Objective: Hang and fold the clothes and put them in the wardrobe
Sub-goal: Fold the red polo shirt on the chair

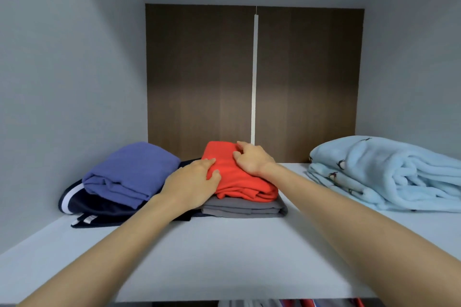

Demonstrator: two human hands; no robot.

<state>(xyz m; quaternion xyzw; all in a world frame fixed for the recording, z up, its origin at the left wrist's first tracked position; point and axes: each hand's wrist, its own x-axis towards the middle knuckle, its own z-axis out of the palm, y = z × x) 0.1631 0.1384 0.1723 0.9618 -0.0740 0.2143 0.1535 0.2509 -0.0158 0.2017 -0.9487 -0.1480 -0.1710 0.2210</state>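
Wardrobe, upper compartment: the white shelf [224, 257] is carrying every pile here, w/ the red folded top [239, 179] sitting mid-shelf, toward the back. Behind the red top, the brown back panel [199, 77] is rising to the ceiling, a thin white strip [254, 77] running down it straight above the top's far edge. Right of the red top, well apart, a pale-blue fleece blanket [389, 174] is lying in loose folds. Left of the red top, just beside it, a blue folded garment [129, 172] is resting on a navy garment [99, 209] w/ white stripes. Directly under the red top, a grey folded garment [244, 207] is lying flat, touching it. I'm reaching in w/ both arms: my left hand [192, 182] is cupping the red top's left edge, thumb pressing on its upper face; my right hand [252, 159] is gripping its far right part, fingers curling into the fabric. Below the shelf's front lip, nearer me than the red top, bits of other clothes [299, 303] are showing, too cropped to tell apart.
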